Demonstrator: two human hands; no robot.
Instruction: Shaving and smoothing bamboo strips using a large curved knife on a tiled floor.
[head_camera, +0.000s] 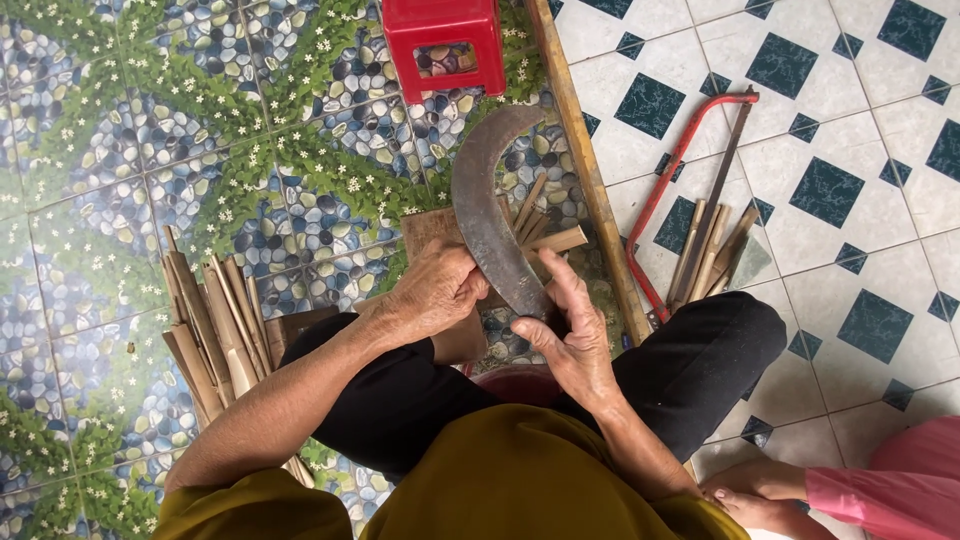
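My left hand (435, 290) is closed in a fist over the near ends of several thin bamboo strips (548, 232), which fan out past a wooden block (428, 226) on the floor. My right hand (568, 345) grips the lower end of a broad curved knife (482, 195), thumb resting on the blade. The dark blade arcs up and away, crossing over the strips just right of my left fist. Both hands sit above my knees in black trousers (700, 360).
A pile of split bamboo slats (210, 325) lies at my left. A red plastic stool (443, 40) stands ahead. A long wooden batten (585, 170) divides two floor patterns. A red-framed hacksaw (690, 150) and bamboo pieces (712, 250) lie right. Another person's hands and pink sleeve (850, 495) are bottom right.
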